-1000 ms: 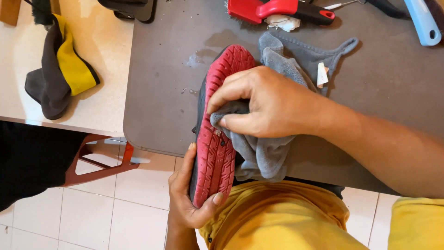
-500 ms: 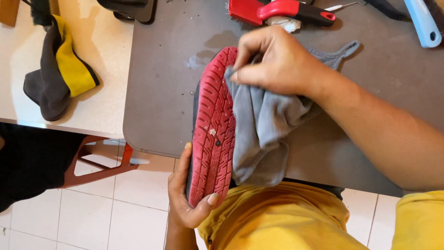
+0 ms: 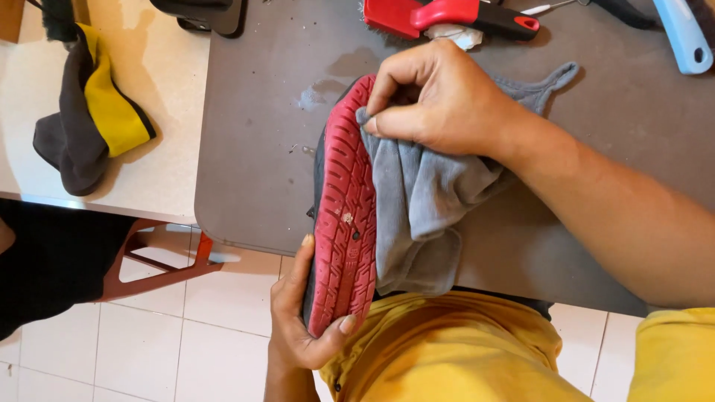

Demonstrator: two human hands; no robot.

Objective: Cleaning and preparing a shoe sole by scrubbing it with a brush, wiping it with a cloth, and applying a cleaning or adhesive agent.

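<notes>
The grey work table (image 3: 261,149) fills the view, and on its near edge stands a shoe with a red tread sole (image 3: 346,208), tipped on its side. The grey cloth (image 3: 417,201) drapes over the shoe; the right hand (image 3: 439,104) pinches it against the sole's far end. The left hand (image 3: 302,313) is clamped round the near end. A red-handled brush (image 3: 439,15), perhaps, lies beyond.
</notes>
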